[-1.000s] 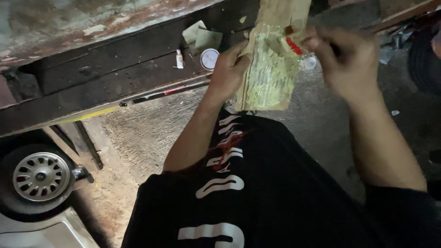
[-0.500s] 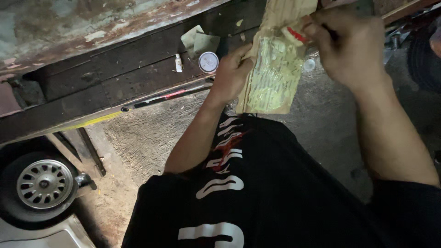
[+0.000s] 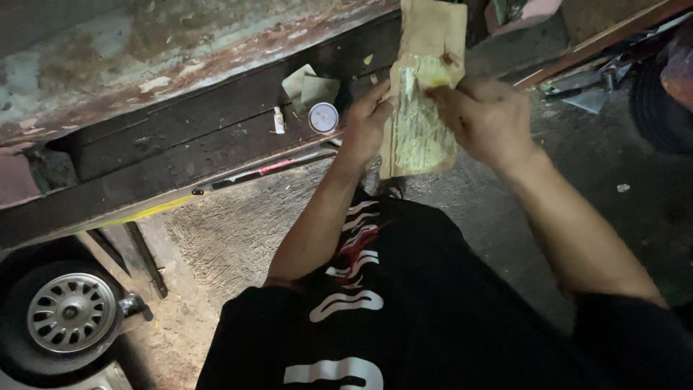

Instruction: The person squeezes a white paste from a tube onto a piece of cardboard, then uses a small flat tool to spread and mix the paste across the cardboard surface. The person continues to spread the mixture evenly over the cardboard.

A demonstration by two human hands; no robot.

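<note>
Crumpled clear plastic packet of pale yellow-green contents [image 3: 421, 133], backed by tan brown paper [image 3: 433, 32], is held upright above the concrete floor [image 3: 238, 231]; left hand [image 3: 369, 115] grips its edge, right hand [image 3: 487, 119] pinches its top.

Crinkly, glossy plastic packet [image 3: 417, 130] against matt brown cardboard [image 3: 433, 32]. At ten o'clock, a rusty, flaking metal panel [image 3: 166, 50] over a dark rough wooden beam [image 3: 180, 137]. Gritty concrete floor [image 3: 231, 224]; shiny metal wheel [image 3: 71, 312].

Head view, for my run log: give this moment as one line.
left hand: holds packet edge | right hand: pinches packet top | nearby: round tin, small bottle, wheel
</note>
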